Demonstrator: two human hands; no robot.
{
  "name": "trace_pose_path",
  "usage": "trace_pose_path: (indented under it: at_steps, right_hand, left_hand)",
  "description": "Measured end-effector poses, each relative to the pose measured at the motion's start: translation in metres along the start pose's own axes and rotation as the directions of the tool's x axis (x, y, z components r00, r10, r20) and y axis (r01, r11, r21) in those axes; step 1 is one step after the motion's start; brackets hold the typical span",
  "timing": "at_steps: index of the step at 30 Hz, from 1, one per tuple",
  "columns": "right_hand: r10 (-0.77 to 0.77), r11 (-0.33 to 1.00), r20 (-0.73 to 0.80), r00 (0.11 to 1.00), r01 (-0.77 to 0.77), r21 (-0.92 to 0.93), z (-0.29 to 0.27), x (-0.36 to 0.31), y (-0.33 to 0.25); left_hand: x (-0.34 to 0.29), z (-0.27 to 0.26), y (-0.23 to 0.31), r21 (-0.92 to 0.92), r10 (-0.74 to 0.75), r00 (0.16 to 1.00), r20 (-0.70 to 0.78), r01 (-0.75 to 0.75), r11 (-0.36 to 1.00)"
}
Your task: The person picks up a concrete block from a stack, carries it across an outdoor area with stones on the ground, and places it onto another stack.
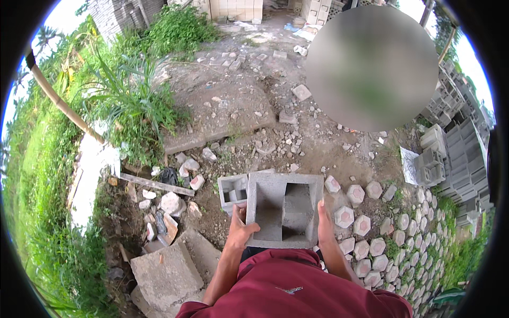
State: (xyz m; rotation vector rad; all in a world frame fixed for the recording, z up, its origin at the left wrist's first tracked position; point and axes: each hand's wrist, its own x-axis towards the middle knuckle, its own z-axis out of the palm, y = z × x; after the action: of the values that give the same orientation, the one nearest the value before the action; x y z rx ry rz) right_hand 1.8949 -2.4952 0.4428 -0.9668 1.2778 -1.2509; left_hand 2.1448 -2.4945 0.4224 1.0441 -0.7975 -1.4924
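A grey hollow concrete block (269, 186) is held up in front of my body, its open cavities facing me. My left hand (242, 231) grips its left side, with the thumb over the edge and the fingers partly hidden behind. Against the right side presses my right hand (324, 225), the thumb pointing up along the edge and the other fingers hidden. Just beyond my left hand stands a second hollow concrete block (226, 190), partly covered by the held one.
Broken concrete slabs (165, 273) and rubble lie at my lower left, near a wooden plank (155, 184). Hexagonal pavers (362, 224) spread over the ground to the right. Stacked grey blocks (462, 159) stand at far right. Dense plants (127, 100) line the left side.
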Motion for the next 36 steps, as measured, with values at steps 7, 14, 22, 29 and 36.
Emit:
trace_pose_path:
  at_steps: [7, 14, 22, 29, 36]
  right_hand:
    - [0.126, 0.992, -0.429, 0.894, -0.121, 0.038, 0.021, -0.053, 0.002]
    - [0.127, 0.983, -0.549, 0.826, -0.031, 0.180, 0.040, -0.097, 0.017]
    - [0.168, 0.970, -0.856, 0.488, 0.075, 0.232, 0.046, -0.207, 0.019]
    - [0.223, 0.964, -0.962, 0.154, 0.111, 0.241, 0.066, -0.293, 0.048]
    - [0.189, 0.938, -0.982, 0.007, 0.295, 0.183, 0.057, -0.361, 0.044]
  left_hand:
    - [0.014, -0.006, 0.001, 0.158, -0.200, 0.971, 0.132, 0.178, 0.971]
    - [0.046, 0.001, 0.023, 0.160, -0.416, 0.853, 0.316, 0.384, 0.909]
    - [0.027, 0.049, -0.052, 0.355, -0.607, 0.600, 0.520, 0.494, 0.793]
    - [-0.035, 0.093, -0.056, 0.540, -0.674, 0.291, 0.679, 0.423, 0.728]
    - [-0.099, 0.149, -0.080, 0.658, -0.677, 0.094, 0.730, 0.171, 0.733]
